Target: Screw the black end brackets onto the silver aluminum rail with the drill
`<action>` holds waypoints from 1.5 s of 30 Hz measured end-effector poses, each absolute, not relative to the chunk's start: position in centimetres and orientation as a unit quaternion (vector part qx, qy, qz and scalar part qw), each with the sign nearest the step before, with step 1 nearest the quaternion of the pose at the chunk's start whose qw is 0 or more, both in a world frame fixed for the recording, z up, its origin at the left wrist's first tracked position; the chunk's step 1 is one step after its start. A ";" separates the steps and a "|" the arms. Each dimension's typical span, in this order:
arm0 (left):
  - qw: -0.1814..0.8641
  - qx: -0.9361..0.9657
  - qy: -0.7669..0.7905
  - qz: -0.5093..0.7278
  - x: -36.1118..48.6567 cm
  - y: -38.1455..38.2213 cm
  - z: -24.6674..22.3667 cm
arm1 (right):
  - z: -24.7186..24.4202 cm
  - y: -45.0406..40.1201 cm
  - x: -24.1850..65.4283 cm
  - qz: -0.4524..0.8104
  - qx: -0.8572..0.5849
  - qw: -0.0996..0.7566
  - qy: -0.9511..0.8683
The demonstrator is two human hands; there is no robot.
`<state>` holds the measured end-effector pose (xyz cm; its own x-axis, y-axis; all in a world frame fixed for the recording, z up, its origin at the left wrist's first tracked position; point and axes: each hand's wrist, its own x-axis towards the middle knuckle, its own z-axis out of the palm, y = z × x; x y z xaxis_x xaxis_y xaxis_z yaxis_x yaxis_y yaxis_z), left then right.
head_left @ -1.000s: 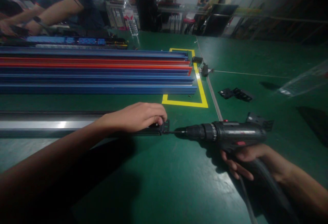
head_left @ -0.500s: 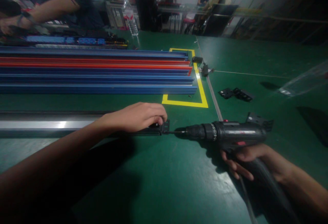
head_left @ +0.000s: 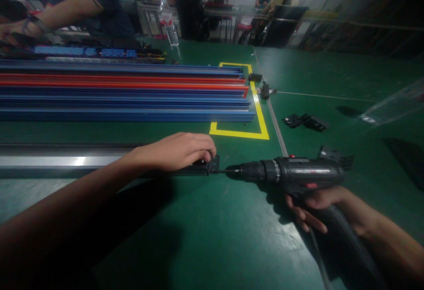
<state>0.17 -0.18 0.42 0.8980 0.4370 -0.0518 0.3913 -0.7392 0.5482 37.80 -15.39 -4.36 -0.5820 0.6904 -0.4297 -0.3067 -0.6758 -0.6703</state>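
Observation:
My right hand is wrapped round the handle of a black power drill with red buttons. The drill lies level, its long thin bit pointing left. The bit's tip meets the lower edge of a small black end bracket on a long silver-and-black metal profile. Over that end of the profile, my left hand is closed with curled fingers, gripping the bracket. The hand covers part of the bracket and profile.
Blue profiles and red profiles lie behind, near yellow tape. Black brackets lie to the right; another black part sits behind the drill. A plastic bottle stands farther back. A co-worker's arm reaches in at upper left.

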 end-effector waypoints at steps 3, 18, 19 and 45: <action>0.286 0.931 0.224 0.039 0.2 -0.1 0.4 | -4.3 -15.3 37.9 0.850 -0.344 0.291 -0.274; 0.278 0.932 0.228 0.034 0.2 -0.1 0.4 | -4.1 -14.9 37.9 0.859 -0.332 0.280 -0.270; 0.279 0.932 0.229 0.033 0.2 -0.1 0.4 | -4.1 -14.9 37.9 0.859 -0.332 0.280 -0.271; 0.272 0.933 0.235 0.017 0.0 0.3 -0.1 | -3.7 -15.0 37.8 0.866 -0.333 0.277 -0.250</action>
<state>-0.05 0.32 -0.12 0.8889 0.4481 -0.0958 0.4294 -0.7418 0.5151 37.81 -14.97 -3.73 -0.6241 0.6467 -0.4385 -0.3136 -0.7213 -0.6176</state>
